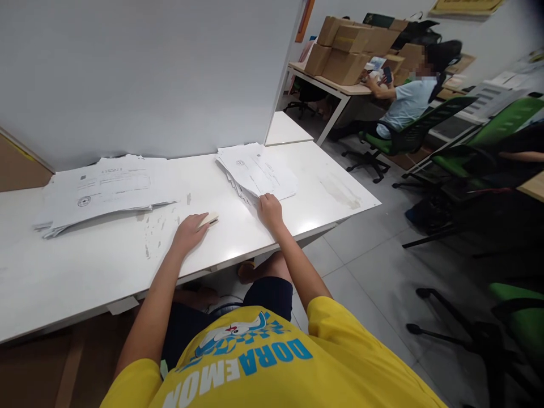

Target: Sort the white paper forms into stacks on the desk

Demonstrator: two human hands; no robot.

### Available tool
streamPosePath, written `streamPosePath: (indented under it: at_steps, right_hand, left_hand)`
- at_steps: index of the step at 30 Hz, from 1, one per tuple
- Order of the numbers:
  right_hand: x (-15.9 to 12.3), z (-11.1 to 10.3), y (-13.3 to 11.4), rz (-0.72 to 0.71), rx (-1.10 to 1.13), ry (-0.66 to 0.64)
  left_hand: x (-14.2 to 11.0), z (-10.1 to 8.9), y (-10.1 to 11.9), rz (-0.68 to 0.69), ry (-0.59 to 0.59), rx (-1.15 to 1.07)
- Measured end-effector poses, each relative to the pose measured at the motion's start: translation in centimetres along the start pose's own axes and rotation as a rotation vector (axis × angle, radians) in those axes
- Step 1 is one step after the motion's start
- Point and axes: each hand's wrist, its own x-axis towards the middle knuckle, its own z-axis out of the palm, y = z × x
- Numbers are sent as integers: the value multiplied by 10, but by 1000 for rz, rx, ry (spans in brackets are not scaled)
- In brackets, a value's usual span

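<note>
My left hand (191,231) is closed around a small cream stapler (209,220) that rests low over the white desk. Its jaw end points right, away from the palm. Farther right, my right hand (270,211) has its fingers curled on the near edge of a stack of printed papers (259,170). The sheets are fanned unevenly, and a round stamp shows on the top one. Whether the fingers pinch one sheet or several cannot be made out. A second, wider stack of printed papers (106,190) lies to the left, apart from both hands.
The white desk (204,249) has grey scuffs and ends at a corner on the right. A tall white panel (144,73) rises behind it. Cardboard boxes (344,51), green chairs (446,122) and a seated person (410,102) holding a phone are at the upper right.
</note>
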Motion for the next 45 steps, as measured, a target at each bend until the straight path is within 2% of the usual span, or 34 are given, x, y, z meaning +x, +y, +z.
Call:
streamPosePath:
  at_steps: [2, 4, 6, 8, 9, 11, 13, 14, 16, 18, 20, 23, 24, 26, 28, 30, 32, 35, 38, 42, 45]
  right_hand:
    - [-12, -6, -4, -3, 67, 27]
    - [-34, -15, -12, -6, 110, 49]
    - [-65, -26, -26, 7, 204, 116]
    - [-103, -36, -42, 29, 340, 217]
    - [-122, -40, -50, 34, 389, 254]
    - [-158, -49, -67, 4, 425, 278]
    - [-185, -59, -82, -93, 445, 243]
    - [-194, -65, -88, -141, 449, 210]
    - [-204, -78, -93, -199, 484, 116]
    - [-201, -89, -88, -178, 558, 60]
    - [-188, -97, -68, -90, 592, 108]
    - [-150, -99, -21, 214, 526, 299]
    - [-135, -98, -5, 338, 550, 314]
    - [-103, -92, 22, 467, 733, 242]
    - [-75, -83, 36, 442, 955, 157]
    - [-56, -75, 36, 374, 1121, 165]
    - [-47, -67, 27, 346, 1211, 238]
    - [-47, -60, 13, 346, 1247, 307]
    - [-50, -62, 6, 309, 1196, 297]
    - [-52, -76, 1, 256, 1133, 217]
    - [-59, -89, -4, 238, 1136, 157]
  left_hand:
    - [-3, -2, 5, 49, 61, -72]
    - [-15, 3, 20, 68, 86, -136]
    - [-36, 17, 46, 62, 88, -206]
    - [-59, 40, 80, 21, 117, -290]
    - [-68, 52, 97, -36, 114, -377]
    - [-77, 73, 125, -411, 127, -941]
    - [-73, 85, 140, -624, 130, -1300]
    - [-68, 88, 142, -686, 137, -1380]
    - [-55, 90, 138, -774, 148, -1392]
    - [-44, 90, 129, -831, 142, -1328]
    - [-36, 86, 119, -790, 104, -1249]
    - [-24, 74, 110, -577, 17, -1078]
    - [-18, 69, 109, -497, -3, -1008]
    - [-4, 59, 109, -358, -15, -872]
    - [12, 52, 109, -272, -4, -765]
    - [24, 50, 111, -209, 36, -704]
    - [30, 51, 113, -144, 146, -665]
    - [29, 53, 117, -69, 366, -575]
    - [25, 52, 121, -57, 478, -494]
    - [25, 38, 121, -89, 533, -465]
    - [22, 17, 123, -68, 405, -594]
